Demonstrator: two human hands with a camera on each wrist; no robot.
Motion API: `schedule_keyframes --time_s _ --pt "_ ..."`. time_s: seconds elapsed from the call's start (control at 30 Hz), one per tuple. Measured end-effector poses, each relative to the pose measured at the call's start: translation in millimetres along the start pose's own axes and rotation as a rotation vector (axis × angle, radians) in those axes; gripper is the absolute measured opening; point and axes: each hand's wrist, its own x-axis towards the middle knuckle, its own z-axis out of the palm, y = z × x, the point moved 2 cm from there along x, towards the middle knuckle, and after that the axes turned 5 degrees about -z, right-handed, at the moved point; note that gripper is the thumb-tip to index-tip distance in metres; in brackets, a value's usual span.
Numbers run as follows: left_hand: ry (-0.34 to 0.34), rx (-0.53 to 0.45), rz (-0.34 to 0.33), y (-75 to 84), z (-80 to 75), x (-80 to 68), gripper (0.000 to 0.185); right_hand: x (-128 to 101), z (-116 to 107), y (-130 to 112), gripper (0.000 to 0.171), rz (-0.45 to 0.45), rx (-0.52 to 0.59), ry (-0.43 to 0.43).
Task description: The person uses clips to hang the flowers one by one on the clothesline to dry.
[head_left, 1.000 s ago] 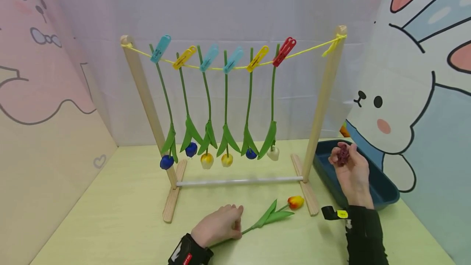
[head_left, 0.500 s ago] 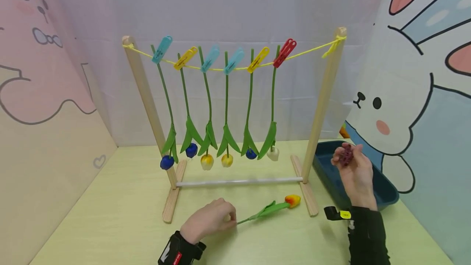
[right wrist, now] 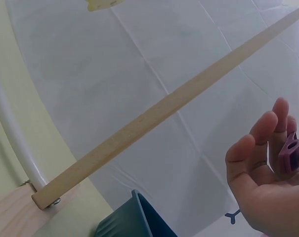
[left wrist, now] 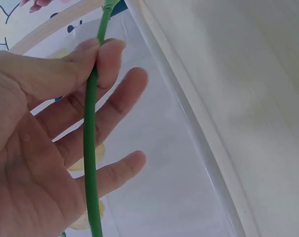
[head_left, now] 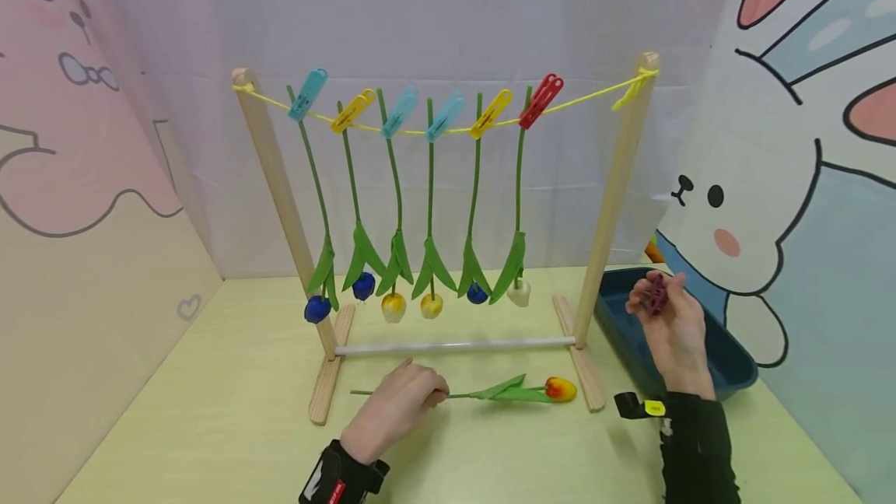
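Observation:
An orange-yellow artificial tulip (head_left: 560,389) lies sideways in front of the rack, its bloom to the right. My left hand (head_left: 400,409) pinches its green stem between thumb and index finger; in the left wrist view the stem (left wrist: 91,148) crosses the palm while the other fingers spread loosely. My right hand (head_left: 677,344) holds a dark purple clothespin (head_left: 656,295) above the teal bin. Curled fingers surround the clothespin (right wrist: 293,152) at the right edge of the right wrist view, where part of it is cut off.
A wooden rack (head_left: 612,201) carries a yellow string (head_left: 595,94). Several tulips hang upside down from it by blue, yellow and red clothespins, including a red clothespin (head_left: 542,101) at the right. The teal bin (head_left: 728,368) stands right of the rack, its inside partly hidden.
My left hand has moved slightly up and left, turning the tulip from a slant to nearly level; more stem shows left of the hand. The right hand stays almost still with the clothespin.

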Motion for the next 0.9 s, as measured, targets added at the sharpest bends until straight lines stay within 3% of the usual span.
schedule_keyframes --time_s 0.27,0.5,0.6,0.73,0.9 --pt "0.102 0.064 0.005 -0.3 0.2 0.8 0.008 -0.2 1.3 -1.2 0.033 0.023 -0.007 0.027" --pt "0.107 -0.018 -0.009 -1.5 -3.3 1.5 0.006 -0.8 3.2 -3.1 0.033 0.032 -0.011 0.039" --pt "0.141 -0.06 -0.019 -2.2 -6.2 1.6 0.004 -0.8 3.3 -3.4 0.033 0.03 -0.005 0.036" --pt "0.265 -0.026 -0.002 -1.4 -10.9 2.7 0.005 -0.9 3.3 -3.4 0.034 0.029 0.005 0.029" --pt "0.472 0.142 0.082 0.8 -15.5 3.9 0.007 -1.0 3.7 -3.9 0.034 0.03 0.005 0.024"
